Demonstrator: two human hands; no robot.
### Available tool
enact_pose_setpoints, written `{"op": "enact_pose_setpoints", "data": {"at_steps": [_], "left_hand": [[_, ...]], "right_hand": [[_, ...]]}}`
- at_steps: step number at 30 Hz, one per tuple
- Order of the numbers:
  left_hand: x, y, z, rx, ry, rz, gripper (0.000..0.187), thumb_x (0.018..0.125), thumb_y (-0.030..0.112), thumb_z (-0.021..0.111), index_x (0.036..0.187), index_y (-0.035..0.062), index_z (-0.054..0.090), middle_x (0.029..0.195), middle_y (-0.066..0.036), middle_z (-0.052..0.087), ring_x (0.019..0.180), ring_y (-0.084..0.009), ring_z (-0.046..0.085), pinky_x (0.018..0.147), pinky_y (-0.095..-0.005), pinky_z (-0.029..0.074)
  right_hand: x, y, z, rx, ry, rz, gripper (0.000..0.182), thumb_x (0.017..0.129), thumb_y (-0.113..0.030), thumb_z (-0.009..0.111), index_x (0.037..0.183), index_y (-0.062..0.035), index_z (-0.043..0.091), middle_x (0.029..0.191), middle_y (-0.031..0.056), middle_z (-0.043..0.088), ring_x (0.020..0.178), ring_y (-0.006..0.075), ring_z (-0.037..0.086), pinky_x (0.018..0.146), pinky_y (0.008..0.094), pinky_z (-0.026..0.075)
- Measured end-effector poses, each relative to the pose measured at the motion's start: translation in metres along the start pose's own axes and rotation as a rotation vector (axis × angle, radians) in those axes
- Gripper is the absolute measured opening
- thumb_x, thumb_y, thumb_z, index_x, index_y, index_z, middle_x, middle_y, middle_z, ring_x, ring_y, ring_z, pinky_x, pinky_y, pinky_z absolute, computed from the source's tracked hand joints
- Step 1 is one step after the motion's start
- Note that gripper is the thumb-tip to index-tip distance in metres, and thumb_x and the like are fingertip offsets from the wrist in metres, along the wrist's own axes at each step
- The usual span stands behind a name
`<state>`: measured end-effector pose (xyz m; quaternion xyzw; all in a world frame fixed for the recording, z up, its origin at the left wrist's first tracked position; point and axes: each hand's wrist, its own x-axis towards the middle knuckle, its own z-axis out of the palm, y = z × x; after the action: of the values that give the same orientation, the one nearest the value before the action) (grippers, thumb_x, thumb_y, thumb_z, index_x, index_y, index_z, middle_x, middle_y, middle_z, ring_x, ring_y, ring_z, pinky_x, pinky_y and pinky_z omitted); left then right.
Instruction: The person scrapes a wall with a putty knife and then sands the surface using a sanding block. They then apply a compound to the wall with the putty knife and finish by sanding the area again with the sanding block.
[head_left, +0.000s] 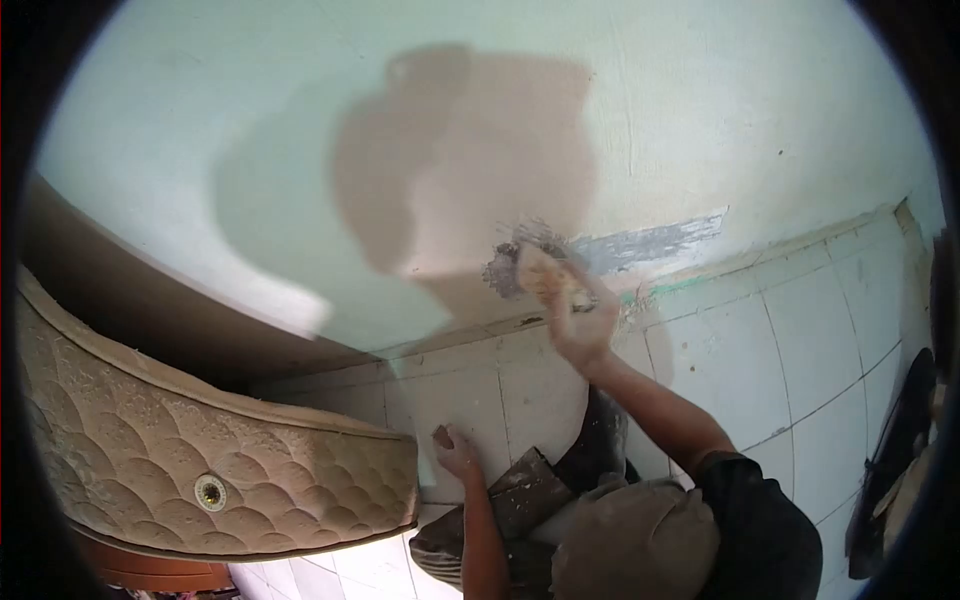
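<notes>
My right hand point(583, 325) reaches out to the lower part of the wall point(700, 120), its fingers closed and blurred by motion. A pale tan piece point(540, 272) shows at the fingers, pressed up to a dark, scratchy patch point(502, 270); I cannot tell what the piece is. To the right of that hand runs a grey streaked strip point(650, 243) on the wall. Low over the floor tiles, my left hand point(459, 458) is closed around a small brown piece point(441, 437), near the end of a quilted mattress point(300, 480).
The tan mattress stands on its edge at the left, a round badge on its side. White floor tiles point(720, 350) meet the wall along a dirty joint. Dark items point(893, 460) lie at the right edge. An orange-brown piece of furniture point(150, 568) shows at bottom left. Shadows fall across the wall.
</notes>
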<state>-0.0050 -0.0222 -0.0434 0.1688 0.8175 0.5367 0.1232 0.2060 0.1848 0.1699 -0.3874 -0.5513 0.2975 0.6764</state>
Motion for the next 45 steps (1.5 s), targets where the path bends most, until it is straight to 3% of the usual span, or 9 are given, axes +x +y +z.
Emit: {"op": "enact_pose_setpoints", "data": {"at_steps": [5, 7, 13, 16, 29, 31, 34, 41, 45], "left_hand": [[-0.010, 0.016, 0.004, 0.119, 0.029, 0.007, 0.028, 0.090, 0.022, 0.058, 0.098, -0.0048, 0.059, 0.084, -0.013, 0.064, 0.074, -0.0228, 0.061, 0.069, -0.0348, 0.048], [-0.012, 0.023, 0.007, 0.158, 0.128, 0.400, 0.026, 0.090, 0.021, 0.058, 0.093, -0.0042, 0.058, 0.075, -0.010, 0.058, 0.063, -0.0209, 0.056, 0.060, -0.0359, 0.047], [-0.021, 0.057, -0.003, 0.048, -0.091, -0.170, 0.027, 0.090, 0.021, 0.059, 0.099, -0.0053, 0.058, 0.086, -0.014, 0.063, 0.082, -0.0240, 0.061, 0.076, -0.0356, 0.048], [-0.014, 0.033, 0.001, 0.189, -0.016, 0.133, 0.028, 0.090, 0.020, 0.059, 0.103, -0.0048, 0.058, 0.090, -0.015, 0.064, 0.086, -0.0228, 0.061, 0.080, -0.0345, 0.048], [-0.014, 0.036, -0.001, 0.174, -0.073, -0.005, 0.026, 0.090, 0.020, 0.058, 0.097, -0.0057, 0.058, 0.082, -0.013, 0.062, 0.071, -0.0215, 0.059, 0.068, -0.0349, 0.047], [-0.016, 0.031, 0.006, 0.172, 0.077, 0.295, 0.026, 0.090, 0.020, 0.059, 0.094, -0.0058, 0.058, 0.078, -0.012, 0.061, 0.068, -0.0206, 0.056, 0.065, -0.0351, 0.046], [-0.010, 0.028, 0.001, 0.151, -0.053, 0.070, 0.029, 0.090, 0.021, 0.059, 0.097, -0.0066, 0.058, 0.082, -0.013, 0.063, 0.074, -0.0222, 0.058, 0.070, -0.0347, 0.047], [-0.007, 0.023, 0.001, 0.135, -0.022, 0.277, 0.029, 0.089, 0.021, 0.060, 0.098, -0.0063, 0.058, 0.083, -0.013, 0.063, 0.076, -0.0217, 0.059, 0.071, -0.0352, 0.048], [-0.006, 0.017, 0.002, 0.099, -0.052, 0.033, 0.029, 0.089, 0.021, 0.060, 0.098, -0.0062, 0.058, 0.084, -0.012, 0.064, 0.075, -0.0210, 0.060, 0.071, -0.0354, 0.048]], "right_hand": [[0.006, -0.027, -0.001, -0.050, -0.032, 0.020, 0.023, 0.090, -0.013, 0.061, 0.100, 0.0078, 0.065, 0.085, 0.0179, 0.067, 0.077, 0.0162, 0.064, 0.067, 0.0278, 0.050], [0.000, -0.005, -0.008, -0.060, -0.022, -0.052, 0.023, 0.089, -0.012, 0.062, 0.100, 0.0082, 0.064, 0.083, 0.0172, 0.067, 0.076, 0.0160, 0.064, 0.067, 0.0280, 0.050], [0.002, -0.007, 0.004, -0.009, 0.017, -0.014, 0.026, 0.090, -0.014, 0.063, 0.100, 0.0098, 0.063, 0.084, 0.0174, 0.068, 0.076, 0.0155, 0.064, 0.068, 0.0271, 0.051], [0.001, -0.028, 0.010, -0.064, 0.018, 0.063, 0.027, 0.091, -0.015, 0.062, 0.100, 0.0098, 0.064, 0.083, 0.0173, 0.068, 0.077, 0.0159, 0.064, 0.068, 0.0272, 0.051], [0.011, -0.034, -0.005, 0.016, -0.093, 0.090, 0.023, 0.091, -0.013, 0.059, 0.101, 0.0075, 0.064, 0.085, 0.0136, 0.069, 0.076, 0.0137, 0.064, 0.067, 0.0274, 0.052], [0.000, -0.014, -0.018, 0.056, -0.085, 0.162, 0.022, 0.089, -0.012, 0.058, 0.102, 0.0028, 0.066, 0.090, 0.0174, 0.070, 0.085, 0.0214, 0.069, 0.074, 0.0307, 0.053], [0.008, -0.011, -0.004, 0.090, -0.025, -0.051, 0.020, 0.091, -0.010, 0.055, 0.102, 0.0025, 0.066, 0.089, 0.0179, 0.070, 0.085, 0.0206, 0.069, 0.073, 0.0310, 0.052], [0.006, -0.025, -0.002, -0.008, -0.121, 0.026, 0.024, 0.092, -0.013, 0.058, 0.103, 0.0073, 0.064, 0.089, 0.0159, 0.068, 0.080, 0.0146, 0.065, 0.070, 0.0269, 0.051], [0.007, -0.007, -0.004, 0.015, -0.024, -0.006, 0.024, 0.091, -0.013, 0.059, 0.103, 0.0066, 0.064, 0.090, 0.0168, 0.068, 0.082, 0.0155, 0.064, 0.071, 0.0270, 0.050]]}}
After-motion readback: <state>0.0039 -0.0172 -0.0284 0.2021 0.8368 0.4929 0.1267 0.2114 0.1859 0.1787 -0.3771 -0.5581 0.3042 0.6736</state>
